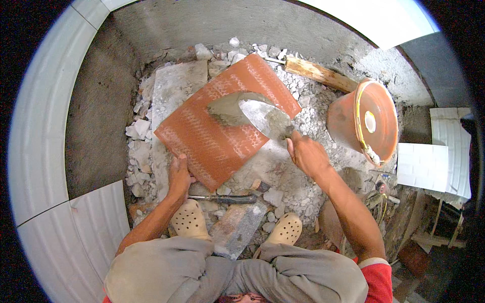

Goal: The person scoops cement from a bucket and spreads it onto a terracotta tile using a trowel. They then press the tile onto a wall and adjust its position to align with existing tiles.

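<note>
A square reddish-orange tile [212, 136] lies back-side up on broken rubble in front of me. My left hand [179, 174] grips its near-left edge. My right hand [307, 154] holds the handle of a metal trowel [262, 117], whose blade rests on the tile. A patch of wet grey mortar [227, 110] is spread on the tile beside the blade. My feet in beige clogs [189, 219] stand just below the tile.
An orange bucket [371, 121] stands at the right, with a wooden-handled tool [318, 73] behind it. A dark metal chisel [227, 199] and a stone slab [237, 227] lie by my feet. White tiles [422, 165] are stacked at right; tiled walls [45, 131] curve around the left.
</note>
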`<state>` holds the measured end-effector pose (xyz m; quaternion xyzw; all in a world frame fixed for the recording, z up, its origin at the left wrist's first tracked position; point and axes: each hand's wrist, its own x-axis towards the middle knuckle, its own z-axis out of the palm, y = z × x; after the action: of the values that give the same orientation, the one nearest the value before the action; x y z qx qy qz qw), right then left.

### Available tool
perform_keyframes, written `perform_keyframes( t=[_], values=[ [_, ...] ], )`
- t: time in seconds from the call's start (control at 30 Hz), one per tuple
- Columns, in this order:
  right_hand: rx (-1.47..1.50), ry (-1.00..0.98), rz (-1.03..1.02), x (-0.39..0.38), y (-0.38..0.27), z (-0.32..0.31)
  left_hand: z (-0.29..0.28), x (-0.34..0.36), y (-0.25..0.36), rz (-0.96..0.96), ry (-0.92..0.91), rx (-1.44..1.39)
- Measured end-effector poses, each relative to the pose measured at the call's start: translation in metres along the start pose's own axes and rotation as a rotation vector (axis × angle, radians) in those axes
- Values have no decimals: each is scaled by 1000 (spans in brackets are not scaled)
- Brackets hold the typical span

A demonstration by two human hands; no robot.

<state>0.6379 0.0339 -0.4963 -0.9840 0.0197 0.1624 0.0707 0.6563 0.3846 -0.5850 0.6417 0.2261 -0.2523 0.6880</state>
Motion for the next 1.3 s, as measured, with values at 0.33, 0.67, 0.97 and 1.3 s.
perform_keyframes(
  t=[0.33,0.67,0.97,1.3],
  values=[
    [136,69,-14,36,16,17,1,2,-4,83,52,99],
    [575,-340,182,11,-6,-43,-1,7,-8,13,60,35],
    [880,-210,443,15,0,-45,3,4,-10,52,112,20],
    [216,-119,69,-1,-10,-68,-4,-6,-2,183,33,112]
  ],
)
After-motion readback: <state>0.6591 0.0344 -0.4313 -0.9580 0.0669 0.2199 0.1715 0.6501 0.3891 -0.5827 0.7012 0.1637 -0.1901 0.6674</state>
